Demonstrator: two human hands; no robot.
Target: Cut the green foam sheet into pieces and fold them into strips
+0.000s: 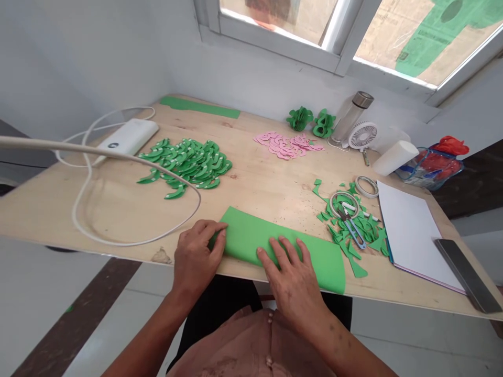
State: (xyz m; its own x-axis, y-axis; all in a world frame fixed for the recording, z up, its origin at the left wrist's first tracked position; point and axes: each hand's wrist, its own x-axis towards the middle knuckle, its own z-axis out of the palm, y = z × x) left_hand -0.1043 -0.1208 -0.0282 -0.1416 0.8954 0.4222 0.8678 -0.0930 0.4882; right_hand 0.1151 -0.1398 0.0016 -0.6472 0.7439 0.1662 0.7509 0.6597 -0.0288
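A folded sheet of green paper (251, 230) lies along the front edge of the wooden table. My left hand (199, 248) pinches its left end between thumb and fingers. My right hand (293, 267) rests flat on the sheet near its middle, fingers spread. To the right of the sheet are green paper scraps (367, 230), with a pair of scissors (353, 228) and a roll of tape (345, 205) lying on them. A heap of cut green paper pieces (192, 162) lies beyond my left hand.
A white cable (129, 243) loops across the left side, near a white power bank (129, 136). Pink paper pieces (288, 145), a bottle (349, 118) and a small fan (362, 136) stand or lie at the back. White paper (412, 235) and a phone (467, 275) lie at right.
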